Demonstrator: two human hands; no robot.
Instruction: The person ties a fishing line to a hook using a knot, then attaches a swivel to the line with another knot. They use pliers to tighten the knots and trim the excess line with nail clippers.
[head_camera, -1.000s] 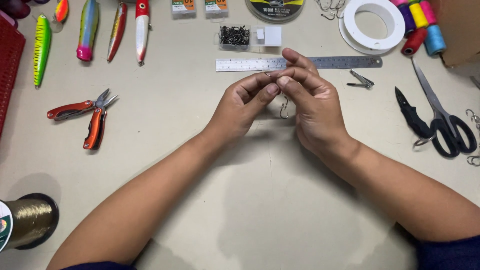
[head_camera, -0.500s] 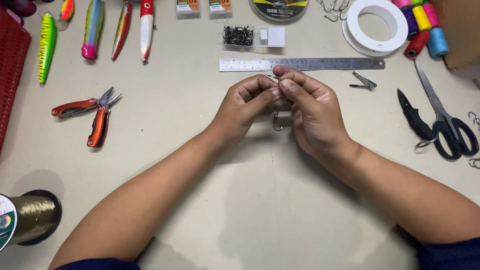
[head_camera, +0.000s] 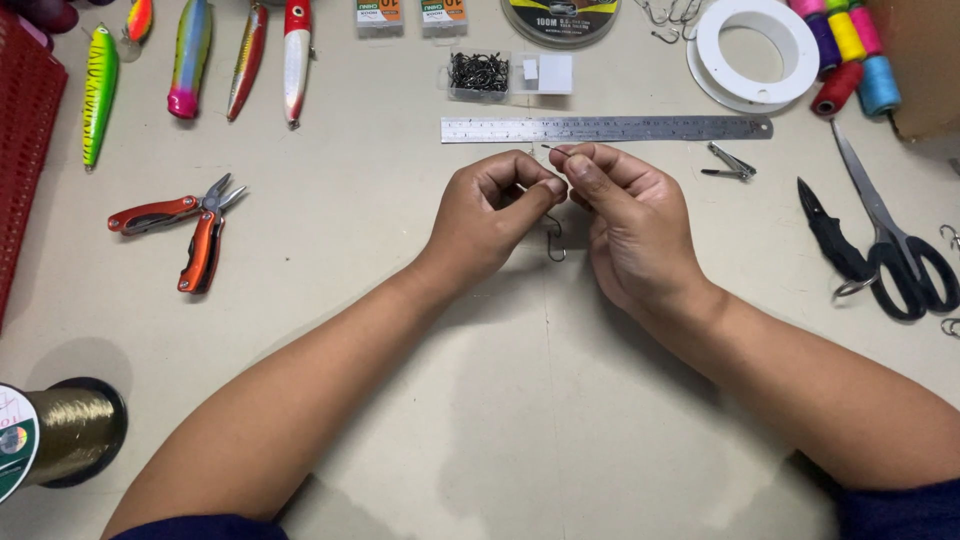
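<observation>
Item one: my left hand (head_camera: 490, 215), fingers curled in, thumb and forefinger pinched on the shank of a fish hook (head_camera: 553, 238). The hook hangs bend-down between my two hands, above the beige tabletop (head_camera: 400, 300).

Item two: my right hand (head_camera: 635, 225), thumb and forefinger pressed together on a thin dark end that pokes out just above the knuckles; whether that is wire or line I cannot tell.

Item three, just beyond the hands: steel ruler (head_camera: 606, 128), lying crosswise. Behind it, a clear box of small black hooks (head_camera: 478, 74).

Item four, to my right: nail clippers (head_camera: 727, 163), a black folding knife (head_camera: 828, 232), black-handled scissors (head_camera: 888, 235), an empty white spool (head_camera: 754, 51), coloured thread spools (head_camera: 845, 45).

Item five, to my left: orange-handled multi-tool pliers (head_camera: 185, 228), opened out; a row of painted fishing lures (head_camera: 195, 58); a red basket (head_camera: 22, 140) at the edge; a spool of golden line (head_camera: 60, 440) near my left elbow.
</observation>
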